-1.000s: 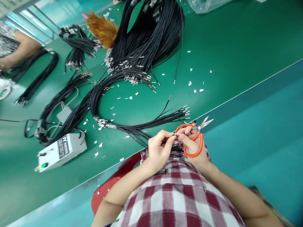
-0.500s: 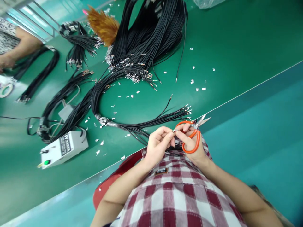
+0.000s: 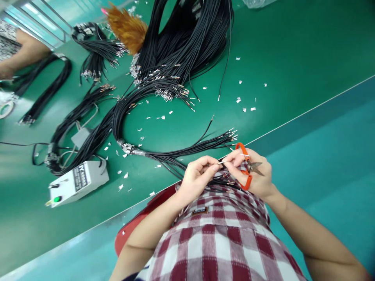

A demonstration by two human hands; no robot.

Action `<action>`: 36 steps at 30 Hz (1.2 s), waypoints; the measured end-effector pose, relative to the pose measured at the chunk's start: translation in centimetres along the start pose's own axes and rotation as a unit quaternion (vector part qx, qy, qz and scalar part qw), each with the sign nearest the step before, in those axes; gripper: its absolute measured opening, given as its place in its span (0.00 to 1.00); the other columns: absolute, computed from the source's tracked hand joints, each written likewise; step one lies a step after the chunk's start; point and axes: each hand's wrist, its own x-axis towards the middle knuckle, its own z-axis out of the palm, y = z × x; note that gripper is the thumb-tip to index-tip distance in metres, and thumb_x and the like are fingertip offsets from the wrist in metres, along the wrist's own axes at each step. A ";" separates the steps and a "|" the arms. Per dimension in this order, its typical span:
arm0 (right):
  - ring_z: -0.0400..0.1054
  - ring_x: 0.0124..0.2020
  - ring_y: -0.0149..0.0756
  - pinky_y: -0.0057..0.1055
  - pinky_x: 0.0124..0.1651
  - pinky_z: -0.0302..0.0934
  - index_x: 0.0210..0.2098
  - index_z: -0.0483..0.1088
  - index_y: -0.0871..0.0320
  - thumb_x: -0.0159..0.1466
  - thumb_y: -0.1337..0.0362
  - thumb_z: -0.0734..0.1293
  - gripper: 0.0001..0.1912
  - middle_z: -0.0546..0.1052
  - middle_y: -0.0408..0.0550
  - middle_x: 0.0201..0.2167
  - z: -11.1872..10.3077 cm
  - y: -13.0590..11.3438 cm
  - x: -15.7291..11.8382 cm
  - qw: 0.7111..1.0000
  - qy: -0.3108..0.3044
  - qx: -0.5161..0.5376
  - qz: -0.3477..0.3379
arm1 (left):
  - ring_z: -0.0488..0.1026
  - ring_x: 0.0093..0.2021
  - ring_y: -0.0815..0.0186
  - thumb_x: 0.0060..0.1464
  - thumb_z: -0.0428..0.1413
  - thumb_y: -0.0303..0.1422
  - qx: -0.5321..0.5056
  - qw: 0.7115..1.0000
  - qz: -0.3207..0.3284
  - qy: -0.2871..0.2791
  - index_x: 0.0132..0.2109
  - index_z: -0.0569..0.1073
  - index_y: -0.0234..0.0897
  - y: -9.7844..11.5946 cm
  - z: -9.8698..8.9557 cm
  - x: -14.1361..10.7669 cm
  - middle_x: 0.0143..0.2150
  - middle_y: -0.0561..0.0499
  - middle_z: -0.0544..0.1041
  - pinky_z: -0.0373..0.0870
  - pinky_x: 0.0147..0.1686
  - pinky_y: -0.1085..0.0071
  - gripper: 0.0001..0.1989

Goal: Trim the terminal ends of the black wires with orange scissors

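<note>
My left hand pinches the end of a black cable close to its pale tip, at the table's front edge. Facing it, my right hand has thumb and fingertips closed at the same thin pale end. Orange-handled scissors hang on the right hand's fingers, their blades pointing right across the palm. Other strands of the black cable bundle run left from beside my hands, bound with clear wrap. A few cable ends lie under my hands against the checked apron.
A large heap of black cables lies at the back, beside a brown feather duster. A white box with a green button stands at left. Small white scraps dot the green table. A co-worker's arm reaches in at far left.
My right hand has shifted slightly right and turned, so the scissors' blades now point right and downward instead of up and right. The left hand moved a little right.
</note>
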 end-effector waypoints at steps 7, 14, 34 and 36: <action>0.74 0.33 0.37 0.36 0.39 0.68 0.26 0.66 0.53 0.57 0.75 0.71 0.13 0.79 0.43 0.33 0.6 0.8 -1.6 0.993 0.065 -0.081 -0.057 | 0.72 0.26 0.71 0.58 0.59 0.29 0.198 0.942 0.253 0.098 0.34 0.72 0.35 -1.1 0.4 0.2 0.28 0.52 0.74 0.70 0.27 0.74 0.05; 0.74 0.34 0.37 0.36 0.41 0.69 0.28 0.67 0.54 0.57 0.72 0.73 0.11 0.78 0.44 0.32 2.0 1.3 -3.0 0.995 0.092 -0.006 0.023 | 0.73 0.30 0.70 0.55 0.58 0.19 0.351 0.790 0.469 0.179 0.41 0.72 0.36 -1.5 1.0 0.6 0.31 0.51 0.76 0.73 0.31 0.75 0.09; 0.73 0.35 0.32 0.31 0.41 0.66 0.31 0.61 0.53 0.60 0.72 0.72 0.14 0.77 0.41 0.32 2.1 -0.1 -1.3 0.975 0.118 0.161 0.098 | 0.71 0.31 0.69 0.56 0.59 0.24 0.254 0.891 0.342 0.158 0.36 0.73 0.36 -1.7 1.6 0.5 0.30 0.51 0.74 0.70 0.31 0.74 0.04; 0.73 0.35 0.33 0.32 0.40 0.66 0.32 0.61 0.53 0.60 0.74 0.71 0.15 0.77 0.41 0.34 2.2 0.5 -1.2 0.984 0.116 0.133 0.029 | 0.71 0.30 0.70 0.56 0.61 0.29 0.148 0.958 0.210 0.125 0.34 0.73 0.36 -1.1 1.6 0.4 0.30 0.52 0.74 0.69 0.30 0.75 0.04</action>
